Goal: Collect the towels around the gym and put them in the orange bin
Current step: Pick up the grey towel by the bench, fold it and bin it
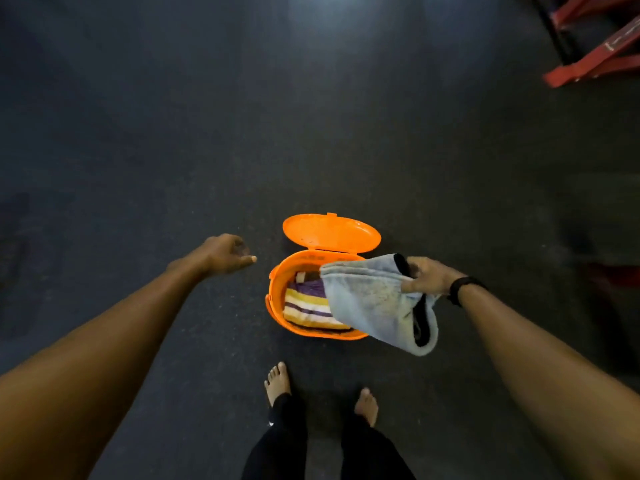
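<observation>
An orange bin [277, 289] stands on the dark floor ahead of my feet, its hinged lid [330, 233] swung open at the back. Inside lies a striped towel [308, 308] in purple, yellow and white. My right hand [427, 276] grips a light blue towel with black trim [370, 303], which hangs over the bin's right side and covers part of the opening. My left hand [227, 253] hovers to the left of the bin with fingers loosely curled and nothing in it.
Red metal gym equipment frames [595, 46] sit at the far right corner. Dark rubber flooring [173, 133] stretches all around the bin. My bare feet [278, 379] stand just in front of the bin.
</observation>
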Motion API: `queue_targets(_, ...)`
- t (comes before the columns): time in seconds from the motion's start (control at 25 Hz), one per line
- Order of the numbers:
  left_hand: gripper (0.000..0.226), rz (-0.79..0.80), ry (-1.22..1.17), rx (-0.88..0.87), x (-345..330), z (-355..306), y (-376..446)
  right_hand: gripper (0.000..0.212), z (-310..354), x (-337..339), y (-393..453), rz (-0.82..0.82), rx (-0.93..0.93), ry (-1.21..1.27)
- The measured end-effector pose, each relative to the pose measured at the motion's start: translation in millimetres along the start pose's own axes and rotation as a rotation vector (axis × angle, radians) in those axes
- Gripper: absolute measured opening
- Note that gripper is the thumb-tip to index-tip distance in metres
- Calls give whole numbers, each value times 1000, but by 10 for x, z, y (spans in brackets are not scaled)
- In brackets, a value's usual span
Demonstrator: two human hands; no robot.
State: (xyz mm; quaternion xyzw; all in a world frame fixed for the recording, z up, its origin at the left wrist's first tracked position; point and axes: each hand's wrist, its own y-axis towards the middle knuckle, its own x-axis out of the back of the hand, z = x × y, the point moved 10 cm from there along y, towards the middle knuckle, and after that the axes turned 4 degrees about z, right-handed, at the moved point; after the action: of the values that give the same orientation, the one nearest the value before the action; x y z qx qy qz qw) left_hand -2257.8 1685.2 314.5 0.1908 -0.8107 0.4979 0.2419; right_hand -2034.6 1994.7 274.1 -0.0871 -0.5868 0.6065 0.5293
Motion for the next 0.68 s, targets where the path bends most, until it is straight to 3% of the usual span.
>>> queue_targets(0.08,38,36,22,-12,-209,70,433,39,-158,-4,549,26,-22,34)
queue_targets(0.28,29,71,156,-3,-1072,410,1391,53,-619,-231,1581,-237,-194,-89)
queue_targets(0.52,47,164,253,-96,-2424,318,2371,75,-776,-1419,2467,-75,37,-396)
queue_targets(0.68,84,150,421,-194,-3197,180,3013,99,-830,-1979,3217,-47,192,-518)
